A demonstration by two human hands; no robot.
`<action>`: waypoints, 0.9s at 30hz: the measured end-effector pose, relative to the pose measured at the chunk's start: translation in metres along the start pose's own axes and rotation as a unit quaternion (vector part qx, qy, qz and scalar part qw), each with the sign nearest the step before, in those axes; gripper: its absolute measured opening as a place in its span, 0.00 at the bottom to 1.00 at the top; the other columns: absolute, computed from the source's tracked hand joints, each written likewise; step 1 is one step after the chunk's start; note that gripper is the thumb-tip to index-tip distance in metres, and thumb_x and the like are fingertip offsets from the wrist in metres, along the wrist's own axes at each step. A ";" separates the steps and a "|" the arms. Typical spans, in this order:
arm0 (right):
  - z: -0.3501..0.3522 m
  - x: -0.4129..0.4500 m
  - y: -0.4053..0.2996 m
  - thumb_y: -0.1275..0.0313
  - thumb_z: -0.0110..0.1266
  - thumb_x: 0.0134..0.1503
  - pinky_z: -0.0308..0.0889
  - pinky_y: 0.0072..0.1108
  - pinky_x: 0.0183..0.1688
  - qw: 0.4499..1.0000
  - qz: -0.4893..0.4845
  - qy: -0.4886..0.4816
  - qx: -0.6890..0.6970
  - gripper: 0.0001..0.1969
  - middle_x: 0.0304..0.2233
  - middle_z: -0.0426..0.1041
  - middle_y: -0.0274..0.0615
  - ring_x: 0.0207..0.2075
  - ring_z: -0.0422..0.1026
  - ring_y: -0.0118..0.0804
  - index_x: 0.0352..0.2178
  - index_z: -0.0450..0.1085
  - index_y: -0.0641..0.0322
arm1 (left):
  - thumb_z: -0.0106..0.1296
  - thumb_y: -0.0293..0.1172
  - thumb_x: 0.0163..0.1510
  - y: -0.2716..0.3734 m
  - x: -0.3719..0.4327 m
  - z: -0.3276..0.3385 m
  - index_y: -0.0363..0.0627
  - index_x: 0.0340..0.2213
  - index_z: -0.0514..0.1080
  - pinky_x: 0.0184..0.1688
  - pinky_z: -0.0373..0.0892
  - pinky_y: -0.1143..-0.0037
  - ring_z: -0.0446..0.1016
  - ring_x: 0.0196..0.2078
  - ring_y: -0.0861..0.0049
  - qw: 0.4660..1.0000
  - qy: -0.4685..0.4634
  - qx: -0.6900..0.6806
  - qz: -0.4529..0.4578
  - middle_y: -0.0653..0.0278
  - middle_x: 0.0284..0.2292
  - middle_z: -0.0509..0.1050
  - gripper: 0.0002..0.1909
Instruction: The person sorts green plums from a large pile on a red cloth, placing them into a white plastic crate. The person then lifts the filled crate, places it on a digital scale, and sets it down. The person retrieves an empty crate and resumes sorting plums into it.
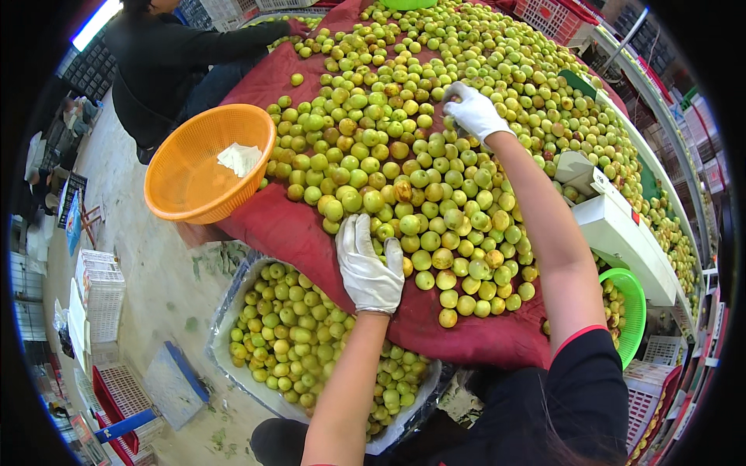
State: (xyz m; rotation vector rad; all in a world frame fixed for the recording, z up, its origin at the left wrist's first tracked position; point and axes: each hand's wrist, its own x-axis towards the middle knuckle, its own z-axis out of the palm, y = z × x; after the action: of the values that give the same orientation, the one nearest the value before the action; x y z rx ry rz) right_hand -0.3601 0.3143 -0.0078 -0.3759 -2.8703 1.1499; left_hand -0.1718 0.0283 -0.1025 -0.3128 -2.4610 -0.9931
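Observation:
Small round green fruits (419, 175), likely jujubes and some blotched brown, lie spread over a dark red cloth (280, 221). My left hand (370, 268), in a white glove, rests at the near edge of the cloth. Its fingers and thumb are apart, touching fruits at the edge of the pile. Farther in, my right hand (475, 113), also gloved in white, is over the pile with curled fingers; whether a fruit is in them is hidden. Below the cloth edge stands a plastic-lined crate (227, 349) full of the same fruits.
An orange plastic basket (180, 163) holding crumpled white paper stands left. At right are a white machine housing (618, 239) and a green basket (635, 314) with fruits. Another person (157, 64) reaches across at upper left. Stacked white crates (102, 291) stand on the floor.

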 end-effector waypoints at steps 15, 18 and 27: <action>0.020 0.008 -0.001 0.65 0.62 0.60 0.78 0.28 0.33 0.986 0.002 -0.124 -0.114 0.19 0.42 0.80 0.44 0.29 0.80 0.35 0.52 0.74 0.58 | 0.58 0.28 0.56 0.032 0.047 0.002 0.52 0.51 0.76 0.54 0.71 0.60 0.76 0.48 0.60 0.997 -0.014 0.018 0.067 0.61 0.47 0.78 0.20; 0.028 -0.005 -0.014 0.71 0.55 0.61 0.78 0.28 0.38 0.993 -0.062 -0.101 -0.017 0.16 0.35 0.81 0.47 0.30 0.80 0.36 0.50 0.77 0.54 | 0.53 0.31 0.60 0.043 0.097 0.025 0.49 0.40 0.76 0.41 0.76 0.64 0.80 0.41 0.63 0.957 -0.202 0.192 0.080 0.59 0.39 0.79 0.07; 0.093 -0.023 -0.091 0.71 0.65 0.53 0.77 0.37 0.49 0.855 -0.134 -0.175 -0.470 0.19 0.53 0.78 0.47 0.55 0.78 0.48 0.49 0.81 0.57 | 0.55 0.29 0.56 0.018 0.159 0.007 0.45 0.41 0.76 0.45 0.76 0.59 0.79 0.42 0.51 0.976 -0.129 0.176 0.023 0.49 0.41 0.76 0.10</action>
State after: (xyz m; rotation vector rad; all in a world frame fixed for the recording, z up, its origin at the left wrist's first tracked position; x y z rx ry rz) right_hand -0.3681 0.1823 -0.0121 0.2746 -3.4286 -0.3450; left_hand -0.3055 0.0520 -0.0166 -0.3975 -2.7889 -0.5047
